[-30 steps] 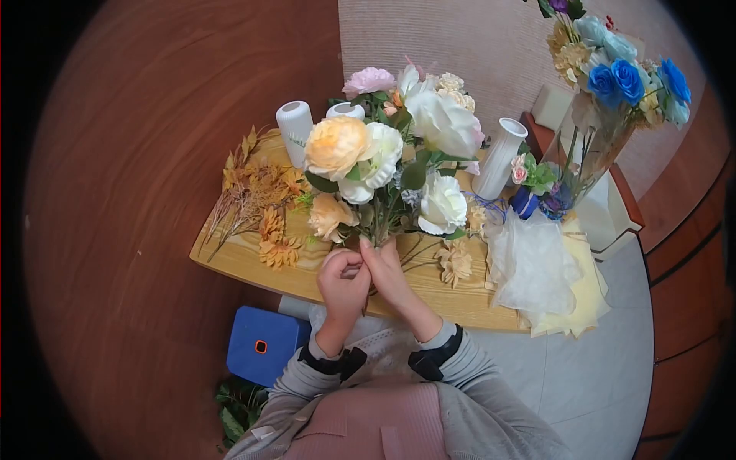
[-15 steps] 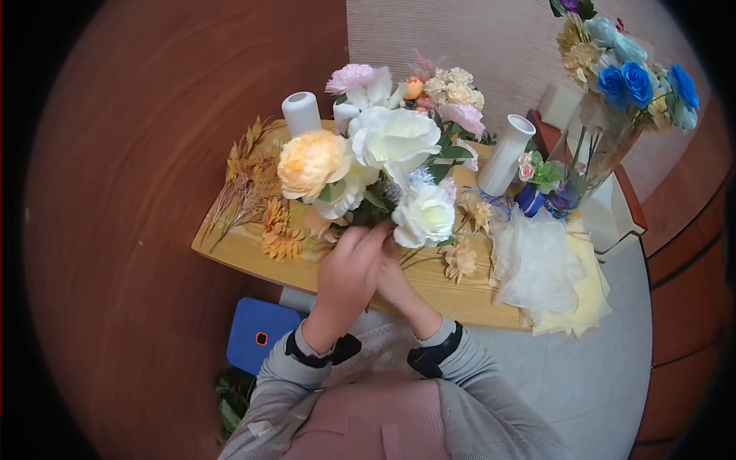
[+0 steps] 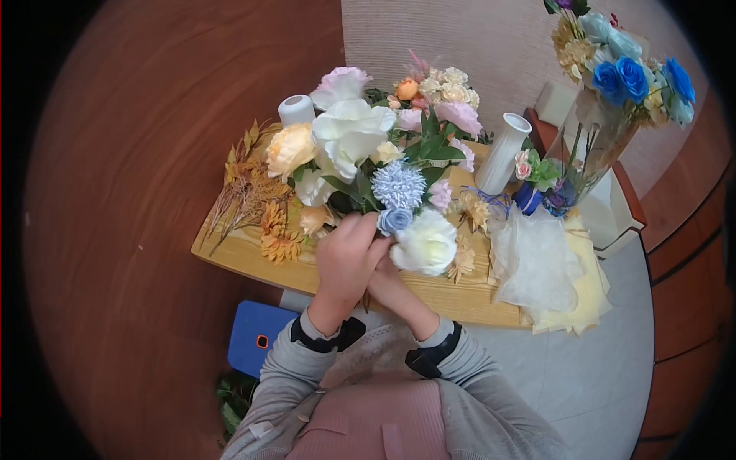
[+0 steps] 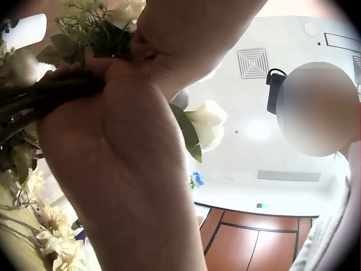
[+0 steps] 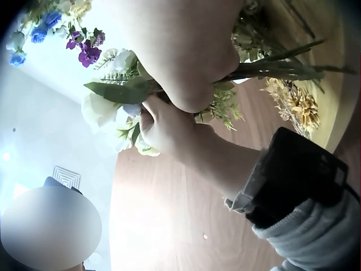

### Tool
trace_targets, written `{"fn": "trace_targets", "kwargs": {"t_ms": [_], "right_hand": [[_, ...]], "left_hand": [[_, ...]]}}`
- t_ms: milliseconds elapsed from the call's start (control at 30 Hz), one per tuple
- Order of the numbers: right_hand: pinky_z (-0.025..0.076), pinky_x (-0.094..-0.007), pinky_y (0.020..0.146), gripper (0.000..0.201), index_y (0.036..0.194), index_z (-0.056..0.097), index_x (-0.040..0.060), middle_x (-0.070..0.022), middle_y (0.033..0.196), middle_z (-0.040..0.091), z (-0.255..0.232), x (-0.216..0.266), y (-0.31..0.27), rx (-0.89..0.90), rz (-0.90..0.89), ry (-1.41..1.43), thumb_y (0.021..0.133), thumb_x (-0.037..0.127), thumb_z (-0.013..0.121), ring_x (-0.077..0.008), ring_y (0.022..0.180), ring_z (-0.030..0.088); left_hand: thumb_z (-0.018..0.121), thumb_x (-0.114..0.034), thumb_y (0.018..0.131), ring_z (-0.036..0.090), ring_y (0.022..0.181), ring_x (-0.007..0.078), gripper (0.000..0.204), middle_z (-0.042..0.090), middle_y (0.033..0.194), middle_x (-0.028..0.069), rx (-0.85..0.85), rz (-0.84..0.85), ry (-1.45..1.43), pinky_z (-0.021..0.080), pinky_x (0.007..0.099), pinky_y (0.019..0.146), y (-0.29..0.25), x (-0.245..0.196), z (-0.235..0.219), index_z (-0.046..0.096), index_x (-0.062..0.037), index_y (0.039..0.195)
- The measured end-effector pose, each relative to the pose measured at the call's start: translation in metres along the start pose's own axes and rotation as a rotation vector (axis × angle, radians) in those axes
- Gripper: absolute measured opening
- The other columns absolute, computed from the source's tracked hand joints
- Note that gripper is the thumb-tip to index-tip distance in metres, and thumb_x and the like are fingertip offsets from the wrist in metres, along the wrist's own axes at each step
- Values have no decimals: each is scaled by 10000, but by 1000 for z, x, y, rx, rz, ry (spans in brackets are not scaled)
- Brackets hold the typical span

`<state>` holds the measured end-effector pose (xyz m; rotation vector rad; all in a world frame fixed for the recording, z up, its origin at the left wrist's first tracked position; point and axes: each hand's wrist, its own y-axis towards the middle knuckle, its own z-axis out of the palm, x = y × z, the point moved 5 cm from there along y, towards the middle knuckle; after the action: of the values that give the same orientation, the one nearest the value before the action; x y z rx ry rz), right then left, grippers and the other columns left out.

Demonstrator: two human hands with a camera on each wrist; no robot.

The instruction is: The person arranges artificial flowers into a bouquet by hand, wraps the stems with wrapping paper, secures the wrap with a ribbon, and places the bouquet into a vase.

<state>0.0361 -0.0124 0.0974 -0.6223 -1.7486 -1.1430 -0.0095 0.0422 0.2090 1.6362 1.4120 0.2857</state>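
Observation:
A bouquet of mixed flowers (image 3: 356, 134), with white, peach and pale pink blooms, stands above the front of the table. My right hand (image 3: 395, 291) grips its bundled stems (image 5: 271, 69), which stick out below the fist. Crossing over it, my left hand (image 3: 349, 257) has its fingers curled at the flower necks, pinching a stem just under the blooms; the fingertips are partly hidden. A small blue rose (image 3: 395, 221) sits right at these fingers, below a fluffy blue pompom flower (image 3: 399, 184). A white rose (image 3: 425, 241) leans out to the right, over the right hand.
On the wooden table (image 3: 491, 307), dried orange flowers (image 3: 280, 241) lie left and white netting (image 3: 533, 257) right, over yellow wrapping sheets (image 3: 590, 299). White vases (image 3: 502, 157) stand behind. A tall glass vase (image 3: 590, 153) holds blue roses. A blue stool (image 3: 257, 333) stands below left.
The bouquet has turned and tilted left, bringing the blue pompom flower and blue rose to the front. My left hand has moved up across the right, to the flower necks.

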Motion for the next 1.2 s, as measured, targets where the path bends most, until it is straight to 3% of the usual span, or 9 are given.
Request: {"fn": "trace_targets", "kwargs": {"t_ms": [233, 500, 600, 667, 767, 833, 900, 1000, 1200], "right_hand": [[379, -311, 933, 338, 1179, 462, 10, -112, 1164, 510, -5, 0, 2, -9, 117, 430, 848, 46, 523, -189, 1100, 471], [411, -288, 874, 281, 1119, 519, 34, -84, 1131, 523, -13, 8, 2, 87, 49, 356, 840, 53, 551, -165, 1024, 498], [414, -295, 884, 377, 1206, 477, 58, -89, 1187, 489, -8, 14, -8, 82, -229, -113, 840, 69, 564, -172, 1092, 467], [380, -350, 944, 458, 1274, 423, 70, -106, 1246, 451, -3, 17, -13, -68, -12, 671, 838, 86, 564, -220, 1174, 425], [339, -381, 987, 477, 1283, 411, 69, -114, 1269, 438, -10, 2, -21, 101, -33, 199, 833, 87, 567, -254, 1222, 388], [339, -380, 987, 476, 1282, 411, 69, -114, 1270, 438, -13, 2, -28, 99, -60, 170, 833, 86, 567, -254, 1216, 393], [338, -378, 987, 475, 1282, 411, 69, -114, 1273, 438, -16, 6, -35, 83, -109, 107, 833, 83, 566, -255, 1205, 402], [337, -375, 987, 474, 1281, 411, 69, -115, 1275, 438, -19, 8, -45, 63, -161, 43, 833, 80, 565, -255, 1194, 412], [345, -361, 992, 402, 1246, 430, 34, -110, 1274, 456, -32, 36, -52, -83, -165, 122, 861, 78, 536, -243, 1151, 460]], "left_hand": [[688, -59, 647, 547, 704, 313, 306, 551, 797, 134, -151, -1, -277, 456, 357, 630, -15, 11, 12, 584, -13, 930], [664, -46, 667, 511, 886, 279, 435, 497, 1042, 167, -119, 68, -223, 441, 363, 744, -14, -13, 2, 568, 24, 1085], [633, -56, 677, 478, 984, 330, 571, 459, 1117, 210, -118, 122, -136, 393, 386, 853, -14, -23, -4, 466, 77, 1206], [624, -70, 690, 451, 1031, 366, 623, 448, 1131, 239, -126, 110, -137, 358, 408, 902, -16, -28, -9, 400, 100, 1246], [633, -90, 699, 444, 1054, 370, 621, 444, 1140, 241, -173, 100, -118, 347, 412, 920, -22, -37, -17, 396, 100, 1241], [628, -71, 694, 449, 1032, 366, 609, 437, 1142, 244, -252, 127, -51, 396, 400, 884, -30, -43, -17, 392, 126, 1220], [631, -79, 695, 462, 1018, 357, 587, 453, 1144, 237, -438, -62, -639, 416, 387, 860, -40, -31, -13, 418, 110, 1207], [647, -77, 693, 477, 1011, 345, 570, 458, 1156, 225, -187, 201, -137, 431, 374, 841, -30, -59, -31, 444, 87, 1201], [619, -61, 740, 474, 1025, 394, 510, 441, 1171, 234, -98, 0, -23, 401, 395, 875, -35, -69, -35, 450, 52, 1208]]}}
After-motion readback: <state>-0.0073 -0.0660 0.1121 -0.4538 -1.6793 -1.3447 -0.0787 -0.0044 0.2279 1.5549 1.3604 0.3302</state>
